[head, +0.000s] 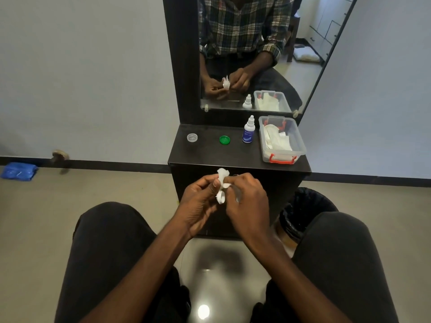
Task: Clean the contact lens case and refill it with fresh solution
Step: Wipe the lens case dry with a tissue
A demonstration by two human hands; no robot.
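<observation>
- The left hand (201,198) was raised at the middle of the frame in front of the dark cabinet (238,159), palm turned inward, its fingers curled round the white contact lens case (220,198).
- The right hand (247,198) met it from the right, knuckles up, its fingertips pinching a crumpled white tissue (223,175) against the case; tissue stuck up above both hands.
- Both forearms ran up from the lower edge of the frame between the two dark-clad knees.
- On the cabinet top, above the hands, stood a clear cap (192,137), a green cap (225,139) and the solution bottle (248,131) in a row, well apart from each other.
- A clear box (282,157) of tissues sat at the top's right edge, just beside the bottle.
- A black bin (305,206) stood right of the cabinet, near the right knee.
</observation>
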